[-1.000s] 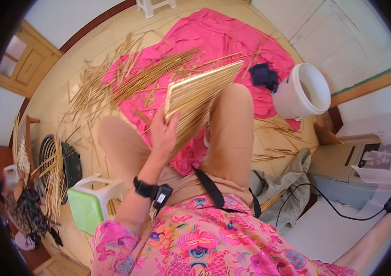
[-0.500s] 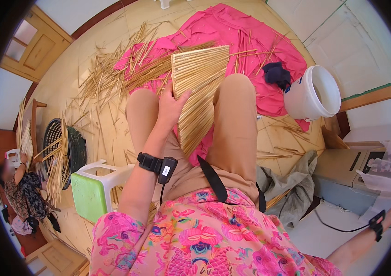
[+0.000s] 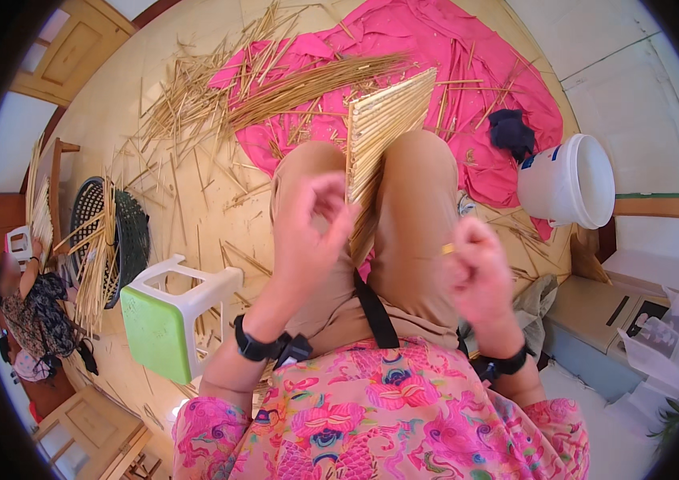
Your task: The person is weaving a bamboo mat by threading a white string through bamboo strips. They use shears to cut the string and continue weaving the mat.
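A fan-shaped panel of straw-coloured stalks point(image 3: 387, 120), laid side by side, stands tilted between my knees. Beside its left edge, my left hand point(image 3: 311, 232) has its thumb and fingers bent toward each other, slightly blurred. Anything between those fingertips is too small to make out. Over my right thigh, apart from the panel, my right hand point(image 3: 479, 276) is closed with the fingers curled in. It wears a yellow ring, and what it may pinch cannot be seen.
Pink cloth point(image 3: 499, 72) covers the floor ahead, with a stalk bundle point(image 3: 315, 88) and loose stalks on it. A white bucket point(image 3: 587, 180) lies right; a green-topped stool point(image 3: 155, 332) and dark basket point(image 3: 131, 240) are left. Another person point(image 3: 35, 312) sits far left.
My right hand has come from the far right to above my right thigh. The left hand has let go of the panel's face and moved nearer. The panel now stands more edge-on.
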Tool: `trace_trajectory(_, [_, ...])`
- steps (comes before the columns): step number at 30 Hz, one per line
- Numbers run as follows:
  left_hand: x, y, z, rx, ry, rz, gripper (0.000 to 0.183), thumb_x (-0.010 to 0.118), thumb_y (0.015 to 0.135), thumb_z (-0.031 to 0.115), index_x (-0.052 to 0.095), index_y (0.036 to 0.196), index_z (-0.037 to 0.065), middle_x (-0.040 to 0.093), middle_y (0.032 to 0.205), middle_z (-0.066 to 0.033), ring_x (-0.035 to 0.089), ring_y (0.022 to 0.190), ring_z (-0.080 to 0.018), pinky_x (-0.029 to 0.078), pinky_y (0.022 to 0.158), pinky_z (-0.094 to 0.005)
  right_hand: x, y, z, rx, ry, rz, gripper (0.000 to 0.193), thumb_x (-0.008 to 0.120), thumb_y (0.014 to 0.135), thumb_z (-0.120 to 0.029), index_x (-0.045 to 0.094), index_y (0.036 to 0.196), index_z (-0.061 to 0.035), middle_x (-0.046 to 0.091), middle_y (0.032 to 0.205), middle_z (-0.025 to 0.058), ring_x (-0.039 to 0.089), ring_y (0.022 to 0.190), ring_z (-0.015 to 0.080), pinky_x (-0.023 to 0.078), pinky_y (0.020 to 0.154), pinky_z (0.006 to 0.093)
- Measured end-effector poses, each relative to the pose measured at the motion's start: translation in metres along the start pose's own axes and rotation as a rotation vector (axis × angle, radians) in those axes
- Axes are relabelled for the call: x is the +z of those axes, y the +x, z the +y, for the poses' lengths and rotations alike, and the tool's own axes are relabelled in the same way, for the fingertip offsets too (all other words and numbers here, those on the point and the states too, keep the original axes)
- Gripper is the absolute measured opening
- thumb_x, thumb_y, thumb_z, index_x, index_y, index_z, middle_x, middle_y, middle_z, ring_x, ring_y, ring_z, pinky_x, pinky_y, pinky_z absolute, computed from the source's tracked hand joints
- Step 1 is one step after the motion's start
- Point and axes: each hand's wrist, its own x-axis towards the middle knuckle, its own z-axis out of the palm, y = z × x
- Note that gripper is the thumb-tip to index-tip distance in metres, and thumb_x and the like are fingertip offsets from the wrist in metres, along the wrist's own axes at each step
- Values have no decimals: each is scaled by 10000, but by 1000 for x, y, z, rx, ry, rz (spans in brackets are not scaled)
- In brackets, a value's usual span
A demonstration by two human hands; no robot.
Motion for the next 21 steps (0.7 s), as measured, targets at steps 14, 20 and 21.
trace_trajectory(14, [2,-7,-14,-278,-637,-268,54,660,906,31,678,952,10,551,1058,-40,566,876,-122,466,788,-254,-12,59,60,219,-233,-180,66,599,990,-111,553,976,-66,555,841,-29,466,664,14,355,553,168])
trace_trajectory(20, [9,4,-29,-327,-648,-284,43,629,942,71,654,942,36,587,1042,-44,581,820,-108,484,731,-237,-8,62,68,34,-461,-27,54,609,990,-103,592,981,-51,605,779,-13,496,624,25,385,531,172])
trace_trajectory(21, [8,7,-30,-318,-637,-299,79,611,959,93,655,999,41,603,1034,-47,583,796,-106,486,719,-235,-8,64,65,20,-457,-43,59,608,991,-104,594,972,-50,607,771,-10,497,616,26,385,525,172])
